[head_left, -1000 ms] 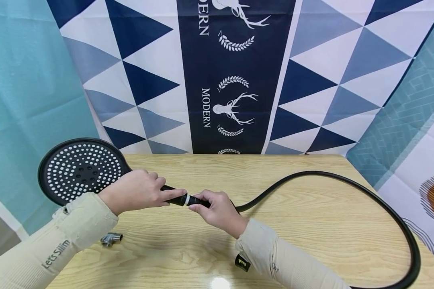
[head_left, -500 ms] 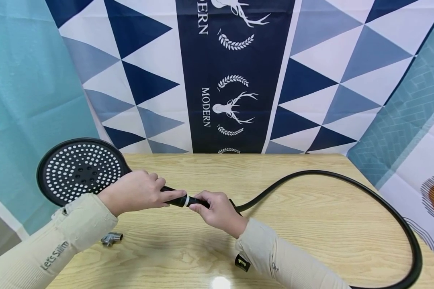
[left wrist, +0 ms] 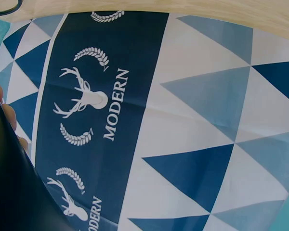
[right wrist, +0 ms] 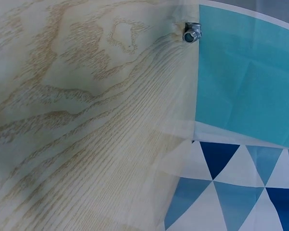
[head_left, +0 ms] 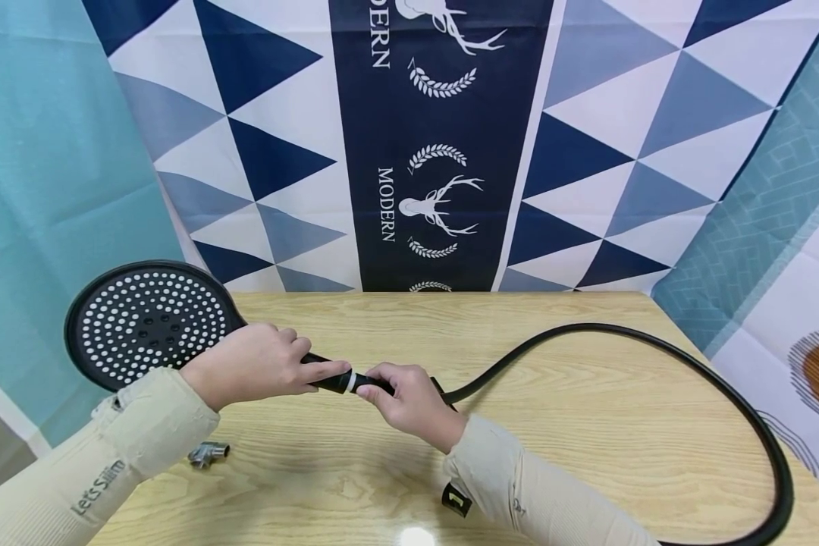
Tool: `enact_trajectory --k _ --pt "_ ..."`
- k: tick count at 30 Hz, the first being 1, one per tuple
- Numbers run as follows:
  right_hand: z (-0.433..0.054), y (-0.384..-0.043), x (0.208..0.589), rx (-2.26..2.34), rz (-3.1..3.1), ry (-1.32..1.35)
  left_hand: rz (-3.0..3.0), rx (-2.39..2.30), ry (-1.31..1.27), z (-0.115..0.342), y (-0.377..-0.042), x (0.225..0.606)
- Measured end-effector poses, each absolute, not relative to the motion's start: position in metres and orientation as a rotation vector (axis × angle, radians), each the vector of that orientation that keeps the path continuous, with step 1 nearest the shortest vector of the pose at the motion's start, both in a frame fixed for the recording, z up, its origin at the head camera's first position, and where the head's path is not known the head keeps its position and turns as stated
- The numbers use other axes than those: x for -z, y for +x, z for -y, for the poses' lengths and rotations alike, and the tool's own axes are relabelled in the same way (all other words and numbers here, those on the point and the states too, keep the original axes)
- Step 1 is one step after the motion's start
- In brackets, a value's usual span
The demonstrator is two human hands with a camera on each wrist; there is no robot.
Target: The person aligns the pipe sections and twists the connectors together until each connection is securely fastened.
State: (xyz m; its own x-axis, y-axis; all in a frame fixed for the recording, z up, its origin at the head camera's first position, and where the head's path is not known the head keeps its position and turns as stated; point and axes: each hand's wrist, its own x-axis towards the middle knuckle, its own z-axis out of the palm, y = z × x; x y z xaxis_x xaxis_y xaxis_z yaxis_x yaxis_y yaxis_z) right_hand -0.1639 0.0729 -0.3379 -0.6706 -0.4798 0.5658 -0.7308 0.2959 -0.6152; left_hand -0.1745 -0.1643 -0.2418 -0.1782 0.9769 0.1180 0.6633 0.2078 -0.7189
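My left hand grips the handle of a black hand shower, its wide round face of pale dots tilted up at left in the head view. The index finger lies along the handle's lower end. My right hand holds the end of a black shower hose between thumb and fingers. A narrow white ring shows where hose end and handle meet. Dark, blurred, the shower's back fills the lower left of the left wrist view, with fingertips at its edge.
On the wooden table a small chrome fitting lies below the left forearm; the right wrist view shows this fitting too. The hose loops across the table's right side. Patterned cloth hangs behind. A black piece marked 1 sits beneath the right cuff.
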Motion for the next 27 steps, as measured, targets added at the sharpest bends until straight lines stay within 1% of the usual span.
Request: enact_trajectory --k 8,13,16,27 --pt "-0.071 -0.164 0.34 -1.423 2.292 1.057 1.896 -0.738 -1.502 0.164 -0.171 0.238" --pt "-0.068 -0.164 0.348 -1.605 2.167 0.971 1.907 -0.773 -1.485 0.163 -0.168 0.236" --pt "-0.066 -0.164 0.351 -1.657 2.073 0.971 1.912 -0.774 -1.475 0.164 -0.167 0.237" --pt "-0.067 -0.169 0.357 -1.42 1.965 1.117 1.98 -0.72 -1.425 0.168 -0.167 0.249"
